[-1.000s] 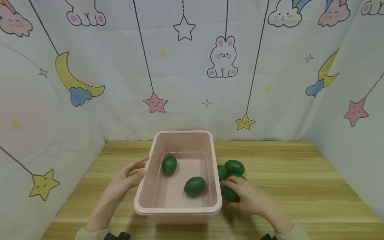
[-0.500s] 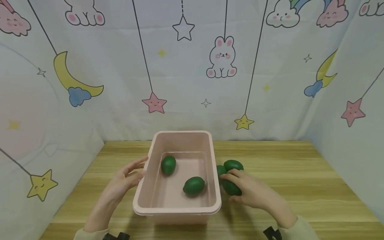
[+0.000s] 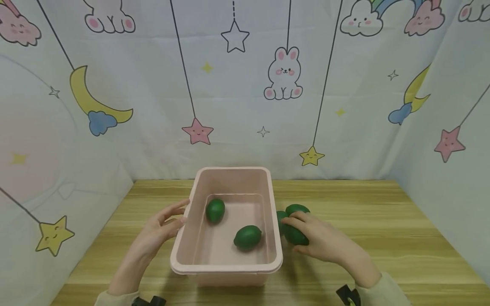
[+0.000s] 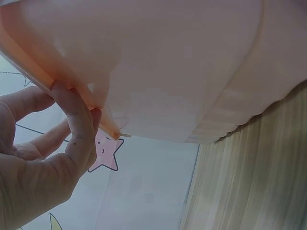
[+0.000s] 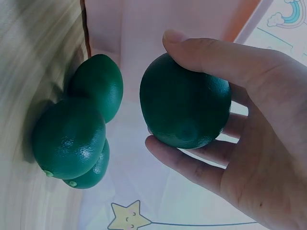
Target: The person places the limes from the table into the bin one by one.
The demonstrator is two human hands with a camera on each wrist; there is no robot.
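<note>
A pale pink plastic box (image 3: 227,268) stands on the table with two green limes inside, the far-left lime (image 3: 215,211) and the near-right lime (image 3: 247,237). My left hand (image 3: 158,231) holds the box's left rim with curled fingertips, also seen in the left wrist view. At the right side, my right hand (image 3: 323,238) grips another lime (image 5: 184,103) between thumb and fingers, raised off the table. Several more limes lie together beside the box, among them a large one (image 5: 69,139) and one behind it (image 5: 100,86); the hand partly hides them in the head view.
The wood-grain table (image 3: 363,212) extends to both sides of the box. A white cloth (image 3: 245,106) printed with rabbits, stars and moons hangs behind and along both sides. Dark straps (image 3: 349,294) sit at the wrists.
My right hand has closed around a lime and lifted it slightly, shifting a little right and away from me. The left hand and the box have stayed in place.
</note>
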